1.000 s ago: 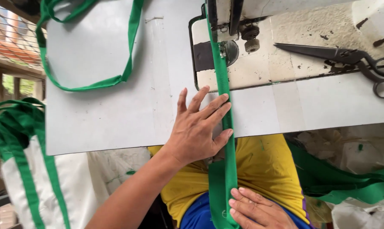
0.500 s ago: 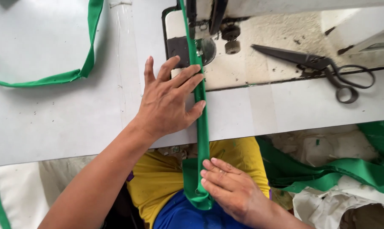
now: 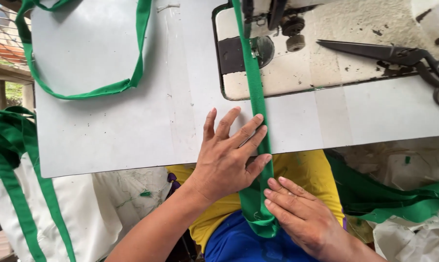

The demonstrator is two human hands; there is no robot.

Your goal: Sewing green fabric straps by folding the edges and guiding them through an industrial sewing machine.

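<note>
A long green fabric strap [image 3: 254, 82] runs from under the sewing machine's presser foot [image 3: 251, 46] down over the white table's front edge into my lap. My left hand [image 3: 229, 155] lies flat at the table edge, fingers spread, fingertips pressing the strap's left side. Below the table my right hand [image 3: 302, 218] pinches the folded strap against my lap, fingers curled on it. The strap's lower end bunches beneath that hand over blue and yellow clothing.
Black scissors [image 3: 399, 56] lie on the machine bed at the right. Another green strap loop [image 3: 88, 90] rests on the white table [image 3: 132, 131] at the left. White bags with green straps [image 3: 20, 194] hang lower left; green cloth [image 3: 399, 204] piles lower right.
The view shifted sideways and back. My left hand stayed flat on the strap at the table edge; my right hand rose slightly along the strap in my lap.
</note>
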